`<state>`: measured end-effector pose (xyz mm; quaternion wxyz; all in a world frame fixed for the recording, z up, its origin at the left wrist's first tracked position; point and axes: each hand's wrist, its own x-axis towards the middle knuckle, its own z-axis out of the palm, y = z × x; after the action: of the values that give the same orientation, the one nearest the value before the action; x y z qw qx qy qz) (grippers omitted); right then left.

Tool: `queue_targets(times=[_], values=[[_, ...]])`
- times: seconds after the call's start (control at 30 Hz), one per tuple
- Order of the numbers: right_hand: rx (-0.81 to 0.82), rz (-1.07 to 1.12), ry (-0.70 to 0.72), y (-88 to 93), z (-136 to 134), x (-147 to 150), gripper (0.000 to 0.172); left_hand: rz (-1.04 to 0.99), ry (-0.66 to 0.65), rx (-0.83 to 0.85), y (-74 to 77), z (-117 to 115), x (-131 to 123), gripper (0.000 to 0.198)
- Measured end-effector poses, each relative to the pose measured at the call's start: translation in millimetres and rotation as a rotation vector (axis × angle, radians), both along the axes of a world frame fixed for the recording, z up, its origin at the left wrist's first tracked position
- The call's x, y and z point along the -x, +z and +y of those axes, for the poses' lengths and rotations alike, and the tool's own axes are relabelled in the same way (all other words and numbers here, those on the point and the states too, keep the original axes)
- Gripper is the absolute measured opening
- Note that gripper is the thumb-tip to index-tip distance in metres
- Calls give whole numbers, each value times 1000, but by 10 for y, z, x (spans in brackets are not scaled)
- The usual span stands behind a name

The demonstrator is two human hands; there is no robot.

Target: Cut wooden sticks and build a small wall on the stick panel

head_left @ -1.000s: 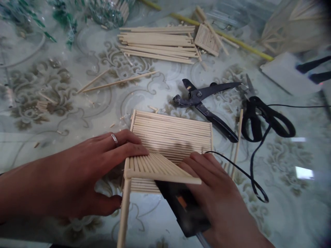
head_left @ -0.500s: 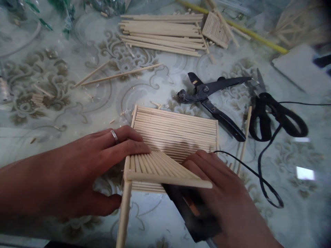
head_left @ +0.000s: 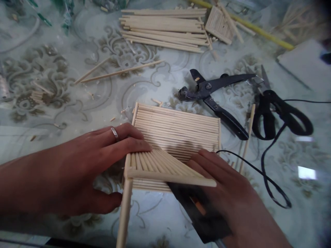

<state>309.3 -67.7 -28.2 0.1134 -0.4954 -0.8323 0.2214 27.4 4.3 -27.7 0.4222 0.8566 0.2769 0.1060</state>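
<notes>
A model of thin wooden sticks [head_left: 178, 125] lies in front of me, with a flat panel of parallel sticks. A slanted, fan-like section [head_left: 155, 163] rises over it, edged by a thicker stick, and a thick post [head_left: 124, 213] runs toward me. My left hand [head_left: 103, 165], wearing a ring, holds the model's left corner, its fingers on the slanted section and its thumb beside the post. My right hand [head_left: 219, 186] is closed around a black glue gun [head_left: 201, 217] with an orange part, under the slanted section. Its nozzle is hidden.
Black-handled cutters [head_left: 214, 100] and black scissors [head_left: 281, 113] lie to the right, near a looping black cord [head_left: 263, 165]. Loose sticks [head_left: 165, 29] are piled at the back beside a small stick panel [head_left: 219, 24]. Offcuts are scattered on the patterned tabletop [head_left: 85, 106].
The glue gun and my right hand have shifted slightly right beneath the slanted section. My left hand keeps its hold. The whole view has moved a little.
</notes>
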Motion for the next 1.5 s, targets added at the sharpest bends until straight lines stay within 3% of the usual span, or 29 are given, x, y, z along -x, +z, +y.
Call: queue_targets(times=[0.4,0.63,1.0,1.5], values=[[140,-1,13,97,-13,-75,13,-14,15,74,61,38,-57,62],[27,-2,7,96,-8,-74,15,-3,21,68,56,36,-47,64],[145,-11,13,148,50,-78,14,16,28,60,50,34,-24,65],[111,55,-28,142,40,-107,13,11,46,59,41,36,-15,63]])
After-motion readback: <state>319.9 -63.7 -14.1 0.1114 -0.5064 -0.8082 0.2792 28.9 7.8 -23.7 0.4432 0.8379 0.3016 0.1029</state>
